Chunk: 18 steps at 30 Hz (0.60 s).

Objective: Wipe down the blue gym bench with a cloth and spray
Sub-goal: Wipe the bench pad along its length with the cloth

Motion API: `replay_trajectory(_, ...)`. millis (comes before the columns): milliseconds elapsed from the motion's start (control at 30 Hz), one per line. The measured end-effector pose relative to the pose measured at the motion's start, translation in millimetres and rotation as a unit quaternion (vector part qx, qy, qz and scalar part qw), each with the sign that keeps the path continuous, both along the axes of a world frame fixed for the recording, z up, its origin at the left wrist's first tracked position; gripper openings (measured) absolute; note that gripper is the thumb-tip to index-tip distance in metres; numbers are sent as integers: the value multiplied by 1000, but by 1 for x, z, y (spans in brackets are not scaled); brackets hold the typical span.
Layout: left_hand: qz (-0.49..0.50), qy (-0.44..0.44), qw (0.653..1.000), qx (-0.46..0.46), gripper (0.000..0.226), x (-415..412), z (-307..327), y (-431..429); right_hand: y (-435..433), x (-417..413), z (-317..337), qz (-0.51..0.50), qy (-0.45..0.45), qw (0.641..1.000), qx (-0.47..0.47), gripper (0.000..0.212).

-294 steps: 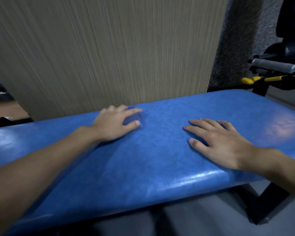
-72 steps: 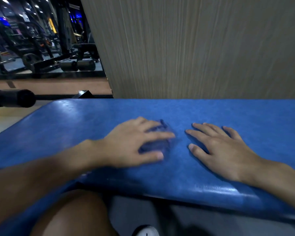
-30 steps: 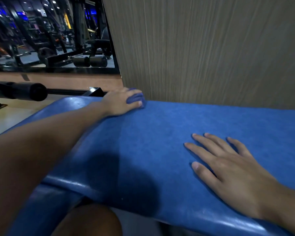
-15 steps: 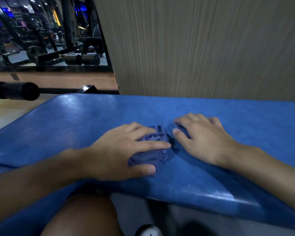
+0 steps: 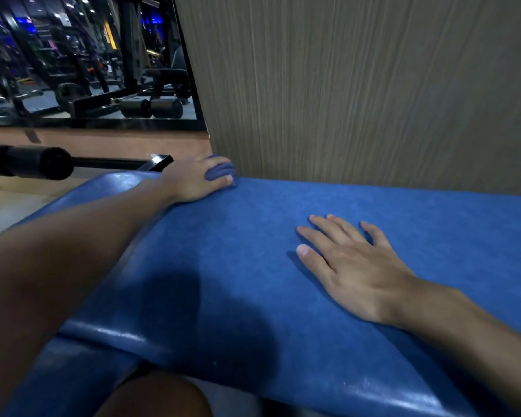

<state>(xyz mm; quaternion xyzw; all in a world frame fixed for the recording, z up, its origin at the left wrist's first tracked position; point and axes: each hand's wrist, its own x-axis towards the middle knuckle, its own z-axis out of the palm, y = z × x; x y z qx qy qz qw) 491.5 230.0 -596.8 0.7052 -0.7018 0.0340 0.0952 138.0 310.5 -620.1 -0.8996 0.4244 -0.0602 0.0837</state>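
Note:
The blue gym bench [image 5: 253,236] fills the lower part of the head view, its padded top running left to right. My left hand [image 5: 193,182] is stretched out to the bench's far edge and grips a bunched blue cloth [image 5: 218,173] against the padding, fingers curled over it. My right hand [image 5: 349,266] lies flat on the bench top nearer to me, fingers spread and straight, holding nothing. No spray bottle is in view.
A wood-grain wall panel [image 5: 358,85] rises right behind the bench. At the left a black bar with a padded roller [image 5: 36,165] sticks out near the bench end. A mirror [image 5: 88,61] shows gym machines. My knee [image 5: 154,395] is under the near edge.
My left hand has pushed the cloth from the near middle of the bench out to its far edge. My right hand has slid back to the right and lies flat.

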Motion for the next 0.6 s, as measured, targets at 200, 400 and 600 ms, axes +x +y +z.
replay_trajectory(200, -47, -29, 998, -21, 60, -52, -6, 68, 0, 1, 2, -11, -12, 1000, 15, 75)
replay_trajectory(400, -253, -38, 965, -51, 59, -123, -9, 205, 2, 1, 8, -17, -11, 999, 44, 63)
replay_trajectory(600, -219, -23, 975, 1, 64, -100, -1, 165, 13, 15, 13, 3, -29, 999, 26, 80)
